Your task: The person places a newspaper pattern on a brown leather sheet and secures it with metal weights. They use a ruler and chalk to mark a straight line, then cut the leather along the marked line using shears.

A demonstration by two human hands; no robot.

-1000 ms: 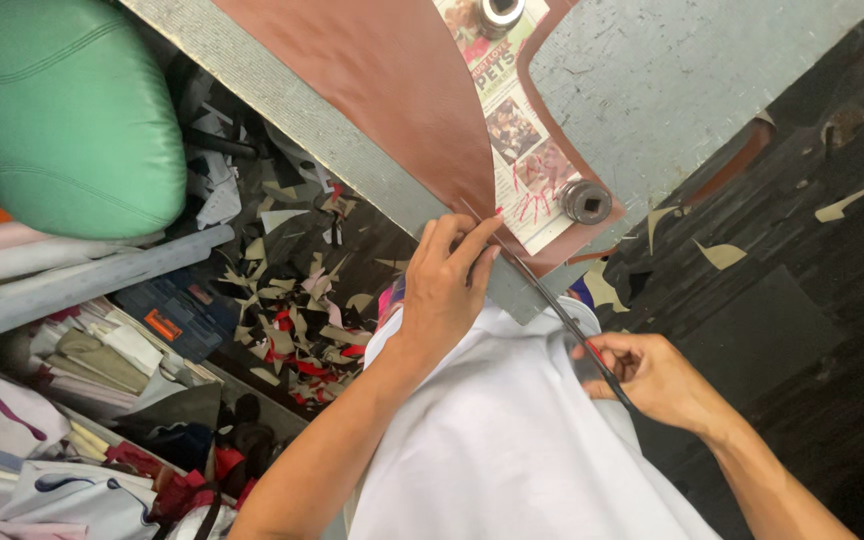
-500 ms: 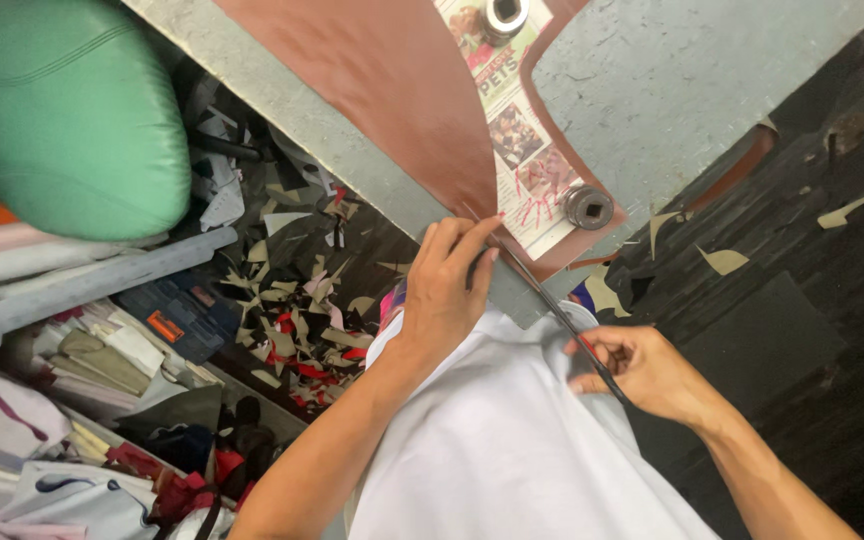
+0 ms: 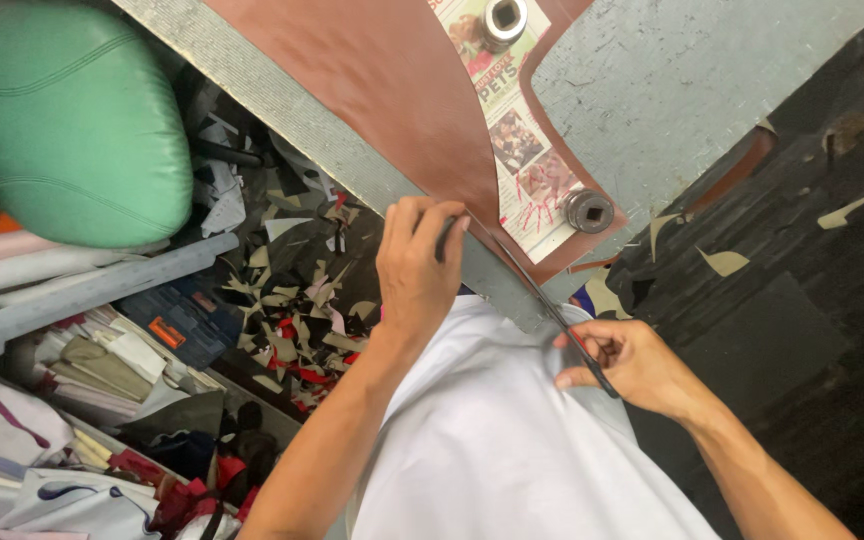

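Barely shifting since earlier: left hand (image 3: 415, 268) is pinching the brown leather sheet (image 3: 382, 90) edge at frame centre; right hand (image 3: 624, 362) is gripping scissors (image 3: 552, 312), centre-right, blade lying along that edge. Hands apart.

White shirt (image 3: 492, 450), bare forearms, no gloves or rings

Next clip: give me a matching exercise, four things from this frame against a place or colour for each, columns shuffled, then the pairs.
Things:
1. cushion
2. sheet of leather
3. metal weight
4. offcut scraps

Descriptions:
A. scattered on the floor below the table edge
B. green, at upper left
C. reddish brown, flat on the table
D. round, resting on printed paper

Pairs: 1-B, 2-C, 3-D, 4-A
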